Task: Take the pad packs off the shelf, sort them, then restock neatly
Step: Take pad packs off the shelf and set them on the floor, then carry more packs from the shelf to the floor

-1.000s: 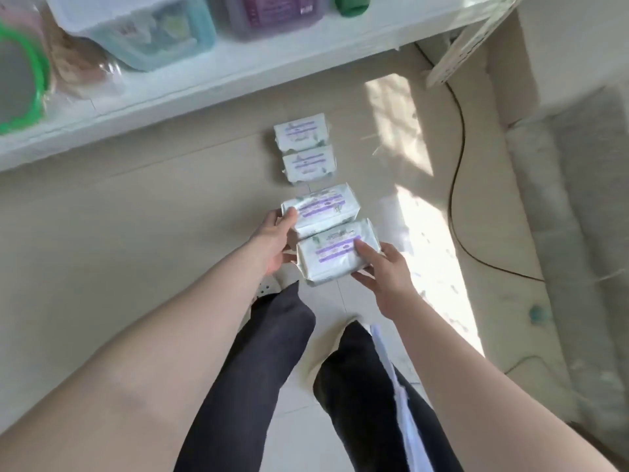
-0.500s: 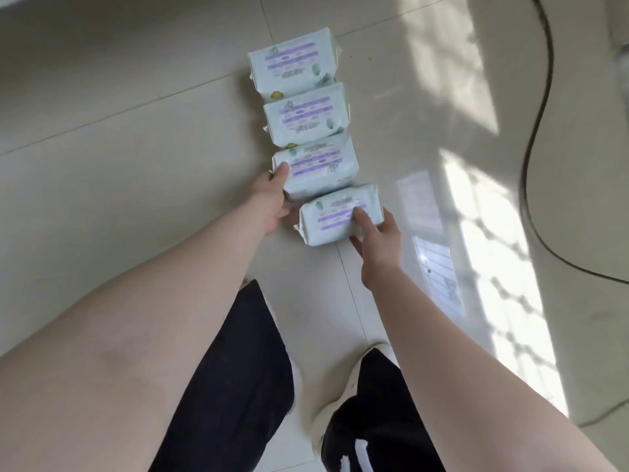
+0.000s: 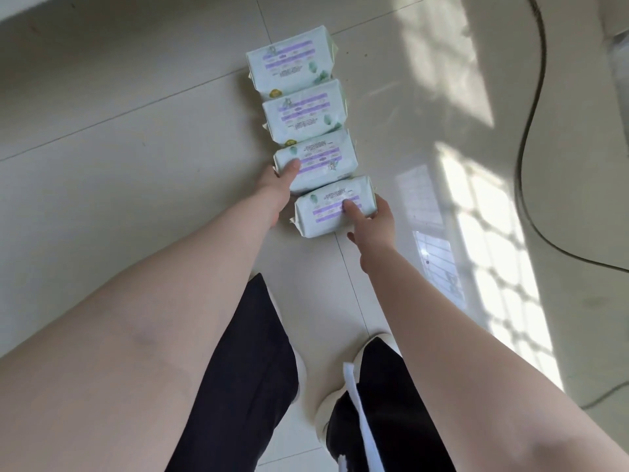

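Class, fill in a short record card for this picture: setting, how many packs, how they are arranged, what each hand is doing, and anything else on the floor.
setting: tiled floor, sunlit patches on the right
packs: four pad packs in one row, running away from the person
left hand: grips third pad pack
right hand: grips nearest pad pack
untouched: farthest pad pack, second pad pack
other: dark cable on the right

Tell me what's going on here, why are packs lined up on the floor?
A person bends over a row of four pad packs on the tiled floor. The left hand grips the third pack at its left end, thumb on top. The right hand holds the nearest pack at its right end. The two far packs lie untouched. A dark cable runs along the right.
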A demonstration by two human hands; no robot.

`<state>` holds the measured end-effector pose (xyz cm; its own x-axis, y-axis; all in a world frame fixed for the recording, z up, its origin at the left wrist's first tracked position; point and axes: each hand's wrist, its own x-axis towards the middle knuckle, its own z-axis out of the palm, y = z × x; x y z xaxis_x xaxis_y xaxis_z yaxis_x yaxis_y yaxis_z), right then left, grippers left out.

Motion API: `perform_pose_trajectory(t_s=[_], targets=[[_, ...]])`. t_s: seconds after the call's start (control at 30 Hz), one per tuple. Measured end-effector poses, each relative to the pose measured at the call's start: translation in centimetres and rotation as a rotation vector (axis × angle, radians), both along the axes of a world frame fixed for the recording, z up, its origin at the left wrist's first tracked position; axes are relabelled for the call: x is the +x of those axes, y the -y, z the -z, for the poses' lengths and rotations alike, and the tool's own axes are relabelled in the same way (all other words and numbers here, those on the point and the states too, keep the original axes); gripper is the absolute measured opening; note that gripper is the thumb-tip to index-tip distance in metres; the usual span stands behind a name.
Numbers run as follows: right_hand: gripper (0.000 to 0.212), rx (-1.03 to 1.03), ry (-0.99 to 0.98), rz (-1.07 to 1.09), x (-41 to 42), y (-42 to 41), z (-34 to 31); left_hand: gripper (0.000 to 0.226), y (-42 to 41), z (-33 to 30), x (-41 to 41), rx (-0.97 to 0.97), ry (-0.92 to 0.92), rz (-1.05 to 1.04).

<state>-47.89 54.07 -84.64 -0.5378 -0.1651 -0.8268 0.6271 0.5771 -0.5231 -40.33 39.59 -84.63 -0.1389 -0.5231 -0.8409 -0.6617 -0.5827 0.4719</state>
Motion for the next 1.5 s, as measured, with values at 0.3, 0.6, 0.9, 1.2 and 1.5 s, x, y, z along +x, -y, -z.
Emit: perform_pose_trajectory(t_s=[0.3,0.6,0.9,1.2,1.5], targets=[[0.07,0.196,0.033,0.004,-0.4,-1.4,-10.6,0.063,-2.3,-8.7,4.1,-0.038,0.197,0.272],[0.05,0.121,-0.094,-0.415,1.3,-1.9,-36.8,0.054,-4.5,-34.9,9.2,-0.236,0.154,0.95],[0.053,0.005,-0.483,-1.097,7.1,-0.3,-60.8,0.059,-4.6,-59.2,17.2,-0.528,0.156,0.812],[0.06,-0.075,-0.834,-1.477,17.6,4.0,-72.8,0.059,-5.1,-71.5,28.2,-0.73,0.269,0.706],[0.056,-0.162,-0.968,-1.498,30.1,12.1,-79.1,0.058,1.5,-78.6,41.8,-0.844,0.271,0.54]])
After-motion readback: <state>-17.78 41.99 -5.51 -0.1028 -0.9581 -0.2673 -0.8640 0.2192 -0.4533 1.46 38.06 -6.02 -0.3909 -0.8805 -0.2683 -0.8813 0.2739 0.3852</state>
